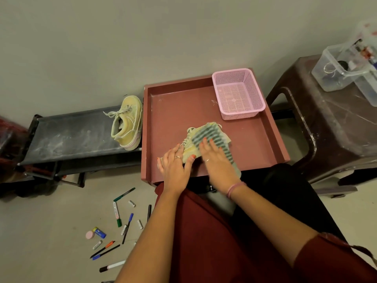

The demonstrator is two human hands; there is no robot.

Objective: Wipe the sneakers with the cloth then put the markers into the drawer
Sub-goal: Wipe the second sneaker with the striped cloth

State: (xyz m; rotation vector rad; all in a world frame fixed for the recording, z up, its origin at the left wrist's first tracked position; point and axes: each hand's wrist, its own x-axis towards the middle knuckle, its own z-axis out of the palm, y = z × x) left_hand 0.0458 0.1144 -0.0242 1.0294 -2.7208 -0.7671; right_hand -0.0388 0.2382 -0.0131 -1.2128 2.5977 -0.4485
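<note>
Perforated, seemingly plastic pink basket

There is one view only, from a wide-angle camera worn on the person's head. It looks forward and steeply down, so both forearms run up from the bottom edge toward the open red-brown drawer near the middle. It sits close: the person's lap fills the lower right. The wall takes the top, the floor the lower left, and a brown stool the right edge. Straight edges bow toward the borders.
</note>
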